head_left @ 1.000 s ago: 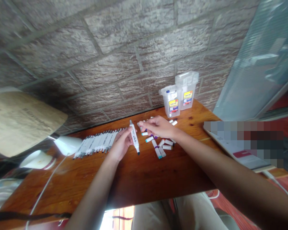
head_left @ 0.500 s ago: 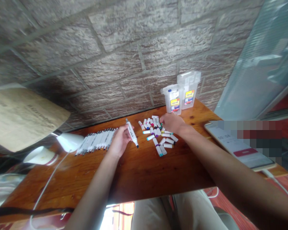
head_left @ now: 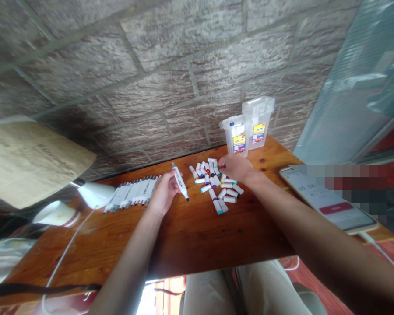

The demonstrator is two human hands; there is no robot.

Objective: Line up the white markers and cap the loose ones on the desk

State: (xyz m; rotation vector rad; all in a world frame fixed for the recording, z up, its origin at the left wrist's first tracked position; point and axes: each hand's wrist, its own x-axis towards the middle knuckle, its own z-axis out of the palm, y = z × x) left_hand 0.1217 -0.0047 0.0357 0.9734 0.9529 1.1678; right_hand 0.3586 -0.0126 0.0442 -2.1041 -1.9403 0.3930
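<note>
My left hand [head_left: 166, 190] is closed around a white marker [head_left: 180, 183], which stands slanted with its dark, uncapped end pointing down toward the table. To its right lies a loose cluster of white marker caps [head_left: 213, 180] with coloured bands and ends. At the far right edge of that cluster, my right hand [head_left: 234, 167] is pinched, palm down. A small reddish end shows at its fingertips, apparently of a marker cap; the fingers hide most of it. Left of my left hand, several uncapped markers [head_left: 133, 191] lie side by side in a row.
Two clear plastic cases [head_left: 239, 135] with yellow labels stand against the stone wall; the front one contains a blue-ended item. A phone [head_left: 328, 199] lies at the right. A white lamp base [head_left: 96, 194], paper cup [head_left: 56, 213] and white cable [head_left: 67, 247] are at the left.
Both hands stay almost in place. At my right fingertips a green end showed before; a reddish one shows now.
</note>
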